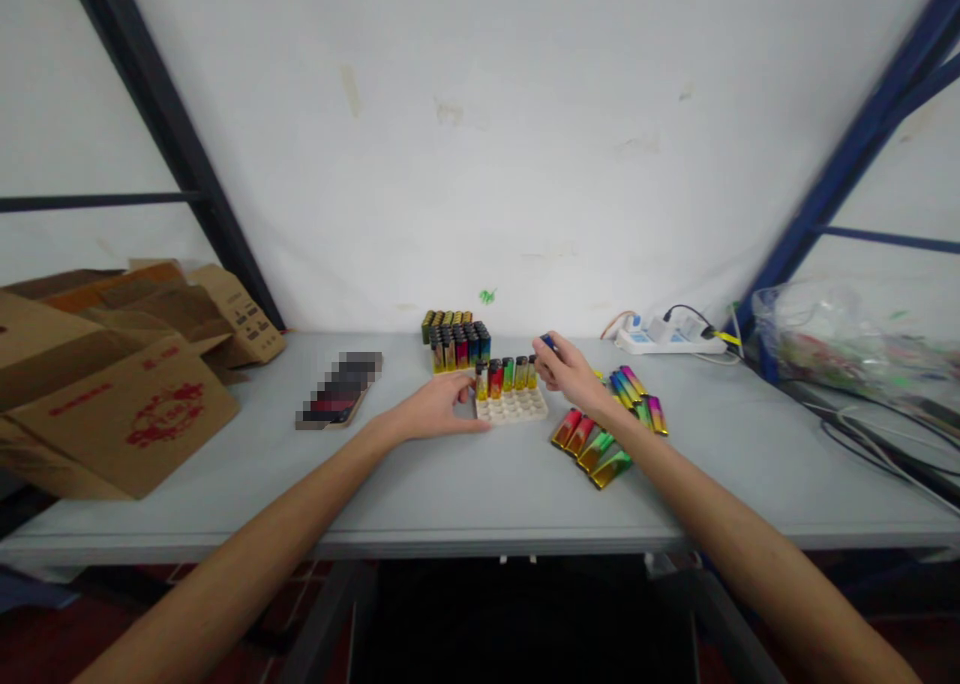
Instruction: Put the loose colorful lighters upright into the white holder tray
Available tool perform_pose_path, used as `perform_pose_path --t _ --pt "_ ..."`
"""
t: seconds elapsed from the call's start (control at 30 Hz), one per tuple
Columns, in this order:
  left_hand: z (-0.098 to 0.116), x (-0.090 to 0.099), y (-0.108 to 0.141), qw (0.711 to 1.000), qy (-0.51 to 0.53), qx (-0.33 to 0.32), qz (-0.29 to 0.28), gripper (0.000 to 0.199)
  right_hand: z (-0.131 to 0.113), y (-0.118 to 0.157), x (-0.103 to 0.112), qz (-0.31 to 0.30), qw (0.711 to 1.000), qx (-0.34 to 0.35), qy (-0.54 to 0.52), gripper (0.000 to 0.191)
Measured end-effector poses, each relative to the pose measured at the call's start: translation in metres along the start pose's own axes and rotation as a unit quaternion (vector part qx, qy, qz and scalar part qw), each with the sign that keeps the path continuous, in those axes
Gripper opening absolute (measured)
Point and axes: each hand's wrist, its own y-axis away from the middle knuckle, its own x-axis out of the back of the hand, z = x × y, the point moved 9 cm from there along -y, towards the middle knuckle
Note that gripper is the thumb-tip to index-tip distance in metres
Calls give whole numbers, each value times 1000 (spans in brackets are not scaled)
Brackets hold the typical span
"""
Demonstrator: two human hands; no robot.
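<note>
A white tray (pixel 511 407) with round holes lies mid-table, several upright lighters (pixel 508 374) standing in its back part. My left hand (pixel 442 405) is at the tray's left end, its thumb along the front left corner and its fingers curled by the left side. Above the tray's right end, my right hand (pixel 561 366) is closed on a dark blue lighter (pixel 550 342). Loose metallic lighters in red, green and gold (pixel 595 450) lie beneath and beside my right forearm, with rainbow-coloured ones (pixel 628 386) behind them.
Behind the tray stands a filled block of lighters (pixel 460 347). A phone (pixel 342 389) lies left of my left hand. An open cardboard box (pixel 142 414) is at far left. A white power strip (pixel 664 339) with cables sits back right, and a plastic bag (pixel 840 339) is far right.
</note>
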Motion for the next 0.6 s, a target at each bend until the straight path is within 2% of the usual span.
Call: perform_pose_path --t 0.13,0.2,0.37,0.6 --pt "0 1 0 1000 7 -6 8 52 -5 7 -9 42 995 6 93 57" --pt "-1 1 0 1000 10 -3 12 52 -5 10 -15 42 992 -2 115 53" --pt "-1 0 0 1000 11 -2 9 54 -1 12 -21 40 990 -17 133 32" --pt "1 2 0 1000 10 -3 14 52 2 8 -17 48 990 -8 135 37"
